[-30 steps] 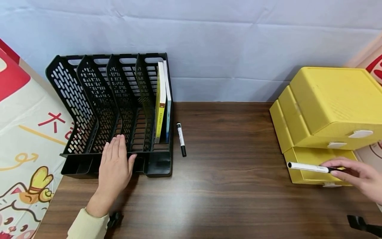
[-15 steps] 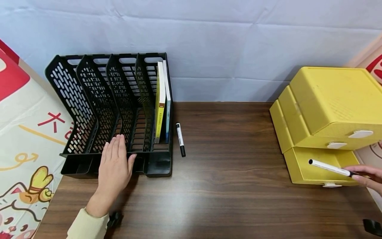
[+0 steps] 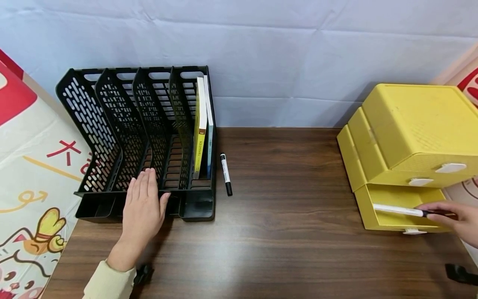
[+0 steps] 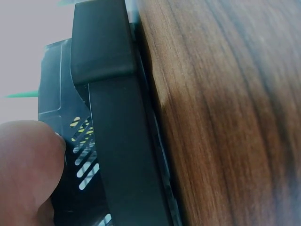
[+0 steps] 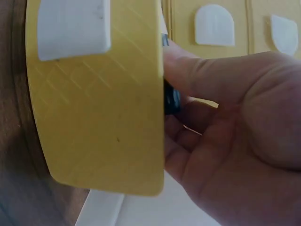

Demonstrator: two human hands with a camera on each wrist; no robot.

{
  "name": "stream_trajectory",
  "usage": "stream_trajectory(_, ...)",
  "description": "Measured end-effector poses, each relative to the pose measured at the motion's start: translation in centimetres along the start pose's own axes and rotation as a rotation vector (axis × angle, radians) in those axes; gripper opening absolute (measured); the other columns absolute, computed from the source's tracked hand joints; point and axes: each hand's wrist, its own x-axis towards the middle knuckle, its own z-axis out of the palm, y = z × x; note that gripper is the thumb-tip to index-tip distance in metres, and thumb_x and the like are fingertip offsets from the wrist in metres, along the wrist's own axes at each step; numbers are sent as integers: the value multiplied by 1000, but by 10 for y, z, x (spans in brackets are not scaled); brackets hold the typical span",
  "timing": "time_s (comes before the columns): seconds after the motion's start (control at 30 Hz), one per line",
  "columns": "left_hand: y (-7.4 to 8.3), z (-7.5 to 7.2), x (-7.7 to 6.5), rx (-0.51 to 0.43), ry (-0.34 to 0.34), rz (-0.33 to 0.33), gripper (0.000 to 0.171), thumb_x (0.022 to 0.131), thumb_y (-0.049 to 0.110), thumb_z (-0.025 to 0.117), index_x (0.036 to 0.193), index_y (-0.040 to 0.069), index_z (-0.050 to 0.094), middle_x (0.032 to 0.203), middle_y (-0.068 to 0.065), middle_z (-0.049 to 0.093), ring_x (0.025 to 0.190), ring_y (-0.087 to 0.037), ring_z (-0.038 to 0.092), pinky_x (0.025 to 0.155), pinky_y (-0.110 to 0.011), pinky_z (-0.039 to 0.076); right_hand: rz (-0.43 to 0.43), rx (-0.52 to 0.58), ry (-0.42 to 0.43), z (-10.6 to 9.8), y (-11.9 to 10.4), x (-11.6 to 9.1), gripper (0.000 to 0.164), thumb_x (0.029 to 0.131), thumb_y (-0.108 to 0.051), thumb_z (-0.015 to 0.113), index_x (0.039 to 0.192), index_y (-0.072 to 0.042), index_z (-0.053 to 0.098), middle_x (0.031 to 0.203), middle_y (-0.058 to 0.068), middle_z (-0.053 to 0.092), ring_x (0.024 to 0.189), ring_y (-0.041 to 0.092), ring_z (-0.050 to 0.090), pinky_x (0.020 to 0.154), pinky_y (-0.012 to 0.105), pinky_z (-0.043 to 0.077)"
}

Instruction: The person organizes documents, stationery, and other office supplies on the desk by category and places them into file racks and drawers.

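My right hand (image 3: 453, 216) pinches a white marker (image 3: 399, 209) by its black end, over the pulled-out bottom drawer (image 3: 381, 222) of a yellow drawer unit (image 3: 422, 120). In the right wrist view, the drawer front (image 5: 108, 122) hides most of the marker, and only part of its black end (image 5: 171, 99) shows by the thumb. My left hand (image 3: 142, 211) lies flat with straight fingers on the front of a black file rack (image 3: 115, 124). Its thumb (image 4: 28, 165) appears beside the rack's front edge (image 4: 122, 141) in the left wrist view.
A second white marker (image 3: 226, 174) with black ends lies on the wooden table (image 3: 284, 232), just right of the rack. A yellow book (image 3: 201, 141) and a blue-and-white book (image 3: 210, 137) stand in the rack's rightmost slot. A pale sheet (image 3: 272, 62) hangs behind.
My right hand moves right with the marker, then back left, and the marker's far end drops lower within the drawer's outline. My left hand stays in place.
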Motion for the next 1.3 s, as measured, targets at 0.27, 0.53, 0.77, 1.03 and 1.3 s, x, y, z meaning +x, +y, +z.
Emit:
stream_trajectory(0.27, 1, 0, 0, -3, 2, 2, 67, 110, 40, 34, 149, -14, 36, 144, -37, 46, 135, -50, 44, 116, -60, 29, 10, -122, -229, 0, -4, 14, 20, 86, 16, 67, 98, 1, 73, 91, -32, 59, 78, -13, 52, 57, 20, 43)
stream_trajectory(0.53, 1, -1, -2, -1, 6, -1, 66, 100, 28, 51, 150, -14, 35, 145, -37, 46, 135, -50, 44, 117, -58, 27, -12, -115, -289, 6, -5, 18, 24, 86, 20, 63, 94, 0, 73, 90, -30, 60, 81, -13, 52, 59, 16, 43)
stream_trajectory(0.77, 1, -1, -2, -9, 8, 3, 65, 106, 33, 44, 149, -14, 35, 143, -38, 46, 134, -50, 44, 115, -60, 29, 103, -225, -392, 9, -15, 27, 20, 95, 12, 56, 98, 3, 74, 96, 4, 72, 82, -14, 49, 63, 22, 46)
stream_trajectory(1.03, 0, 0, -1, -4, 13, 0, 65, 104, 31, 47, 150, -14, 35, 144, -37, 46, 135, -50, 44, 115, -60, 29, 151, -166, -446, 9, -14, 29, 25, 98, 13, 46, 103, 10, 71, 101, 19, 71, 85, -16, 49, 66, 19, 49)
stream_trajectory(1.3, 1, 0, 0, -14, 15, -4, 67, 99, 25, 55, 150, -13, 35, 144, -38, 45, 136, -50, 42, 119, -57, 24, 171, -112, -474, 9, -20, 29, 25, 103, 9, 42, 109, 16, 66, 103, 19, 70, 84, -16, 51, 67, 21, 52)
